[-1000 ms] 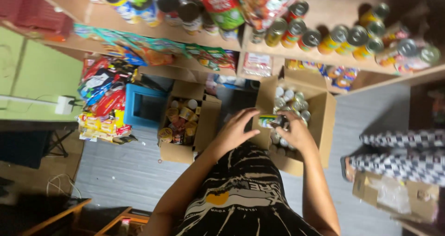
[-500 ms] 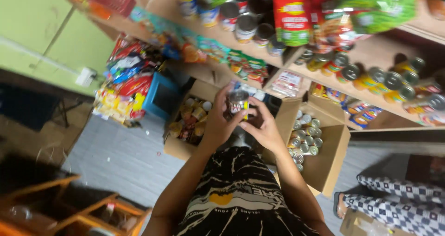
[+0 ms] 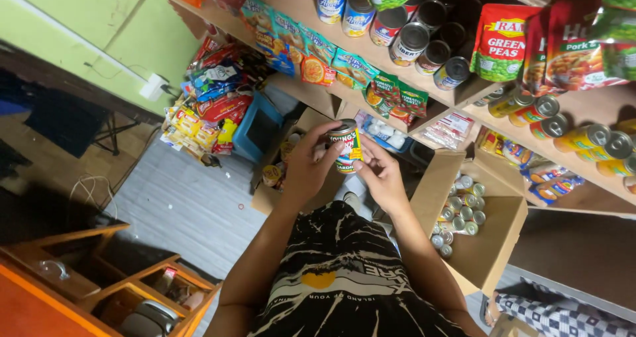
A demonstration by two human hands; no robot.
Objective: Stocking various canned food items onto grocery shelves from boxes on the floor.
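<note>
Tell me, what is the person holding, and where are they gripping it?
A small tin can, held between both hands: left hand around its side, right hand fingertips on the opposite side.

We count two hands, left (image 3: pixel 306 171) and right (image 3: pixel 383 178), around one can (image 3: pixel 345 145). Two open cardboard boxes stand on the floor: one at right (image 3: pixel 490 244) holding about a dozen small cans (image 3: pixel 460 211), one at left (image 3: pixel 278 194). One blue bin (image 3: pixel 258 130) sits far left.
</note>
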